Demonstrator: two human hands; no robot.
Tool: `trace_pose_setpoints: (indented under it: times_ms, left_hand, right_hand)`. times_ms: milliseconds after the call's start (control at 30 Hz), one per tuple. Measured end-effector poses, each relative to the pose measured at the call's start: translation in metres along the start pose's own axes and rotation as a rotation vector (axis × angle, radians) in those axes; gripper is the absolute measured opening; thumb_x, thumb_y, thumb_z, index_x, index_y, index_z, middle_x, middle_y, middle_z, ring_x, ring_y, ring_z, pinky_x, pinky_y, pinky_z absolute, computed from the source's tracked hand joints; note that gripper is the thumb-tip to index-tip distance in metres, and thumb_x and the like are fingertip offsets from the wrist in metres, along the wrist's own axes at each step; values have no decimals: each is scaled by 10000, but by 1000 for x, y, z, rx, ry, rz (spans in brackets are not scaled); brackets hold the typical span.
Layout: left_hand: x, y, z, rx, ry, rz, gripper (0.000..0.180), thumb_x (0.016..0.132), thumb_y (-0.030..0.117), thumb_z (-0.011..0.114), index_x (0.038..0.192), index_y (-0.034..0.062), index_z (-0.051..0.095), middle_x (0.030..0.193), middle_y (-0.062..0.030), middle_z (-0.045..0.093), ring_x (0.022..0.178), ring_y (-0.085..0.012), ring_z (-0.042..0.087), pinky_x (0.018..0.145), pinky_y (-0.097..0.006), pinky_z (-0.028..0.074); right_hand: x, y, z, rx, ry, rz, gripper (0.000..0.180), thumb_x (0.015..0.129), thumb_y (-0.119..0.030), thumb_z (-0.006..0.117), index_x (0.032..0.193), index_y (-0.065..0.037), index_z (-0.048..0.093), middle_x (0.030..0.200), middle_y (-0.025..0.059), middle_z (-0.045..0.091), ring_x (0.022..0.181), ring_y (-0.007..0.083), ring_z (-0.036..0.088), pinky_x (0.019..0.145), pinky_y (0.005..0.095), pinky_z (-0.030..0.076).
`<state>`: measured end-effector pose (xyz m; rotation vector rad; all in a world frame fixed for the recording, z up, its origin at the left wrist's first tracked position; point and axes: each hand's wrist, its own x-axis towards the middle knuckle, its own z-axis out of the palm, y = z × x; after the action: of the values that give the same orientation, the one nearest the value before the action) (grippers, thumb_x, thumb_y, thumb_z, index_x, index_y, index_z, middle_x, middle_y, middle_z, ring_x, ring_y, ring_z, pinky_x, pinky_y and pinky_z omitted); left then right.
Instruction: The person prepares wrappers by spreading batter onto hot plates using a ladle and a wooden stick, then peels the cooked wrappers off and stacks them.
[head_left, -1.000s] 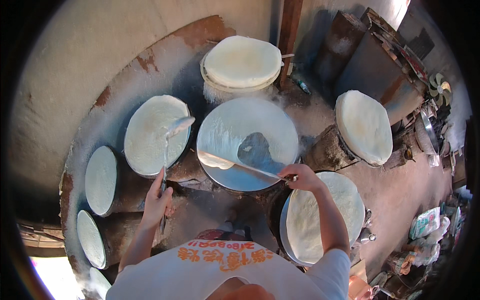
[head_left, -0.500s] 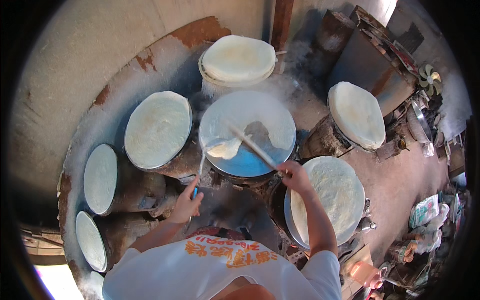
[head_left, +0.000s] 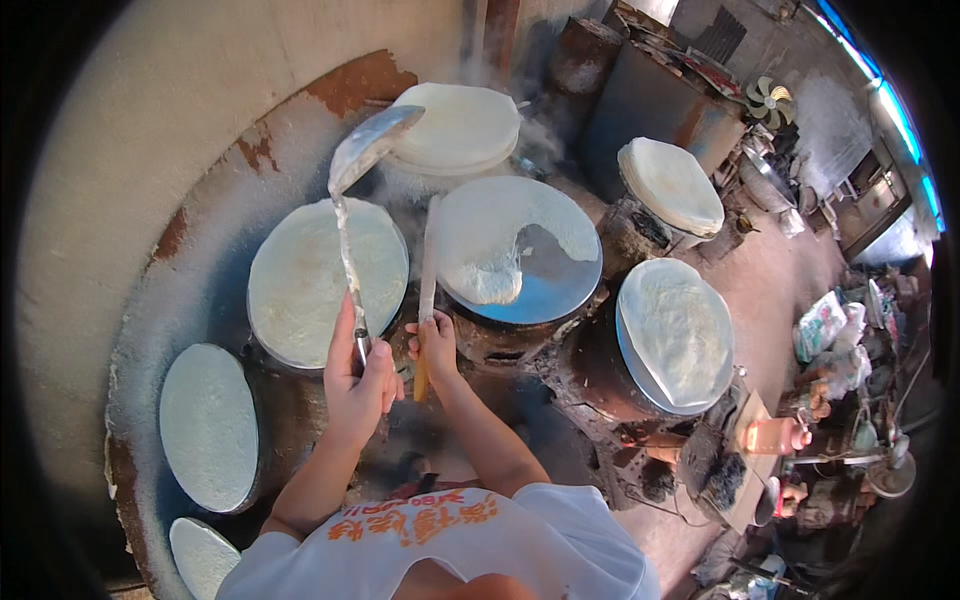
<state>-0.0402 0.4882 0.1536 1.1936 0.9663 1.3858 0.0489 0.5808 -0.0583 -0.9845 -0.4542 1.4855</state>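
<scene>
My left hand (head_left: 356,392) is closed round the handle of a metal ladle (head_left: 374,143). The ladle is raised, bowl at the top, with pale batter smeared down its shaft. Close beside it, my right hand (head_left: 437,347) grips a flat wooden spreading stick (head_left: 429,262) with a yellowish lower end, held nearly upright. Ahead and to the right of the stick lies a round griddle (head_left: 557,276). Pale batter (head_left: 490,250) covers its left and far parts, leaving bare metal at the front right. Behind the ladle is another griddle covered by a round flatbread (head_left: 300,300).
More griddles with pale sheets (head_left: 208,428) line the curved wall (head_left: 170,140) at left. A flatbread stack (head_left: 465,125) stands at the back, another (head_left: 670,187) at back right. At right, a flatbread (head_left: 680,330) covers a griddle. A pinkish bottle (head_left: 778,436) and clutter lie far right.
The ladle has been lifted off the griddle and tilted up. The stick has swung left, away from the batter, bringing my right hand beside my left. The view has shifted.
</scene>
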Motion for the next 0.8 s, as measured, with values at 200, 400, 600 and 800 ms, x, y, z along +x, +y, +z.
trace_pose_setpoints:
  times_ms: [200,400,600,800]
  left_hand:
    - [-17,16,-53,-108,-102,-26,597,974,59,411,1486,71,104,547,25,422,396,-28,345,441,-219,413]
    - [-24,8,-66,-108,-158,5,585,980,65,402,1485,69,108,546,19,423,397,-29,350,431,-219,410]
    - [-23,5,-59,-26,-114,14,588,985,118,434,1486,105,127,513,31,368,377,-38,305,419,-235,386]
    - [-20,-6,-46,-16,-151,-41,588,987,130,433,1487,104,125,513,30,378,377,-40,305,414,-230,381]
  right_hand:
    - [-98,8,-33,160,166,-25,256,975,-174,445,1226,-190,395,804,17,476,527,97,374,445,243,318]
    - [-113,-31,-64,105,333,-122,236,983,-171,427,1218,-191,416,802,37,485,518,107,404,426,243,339]
    - [-105,-38,-57,-335,291,-167,273,960,-145,480,1229,-107,453,751,40,564,505,92,473,410,218,382]
    - [-158,-70,-137,-178,329,92,386,950,-154,508,1333,-154,461,790,28,571,520,90,483,414,217,394]
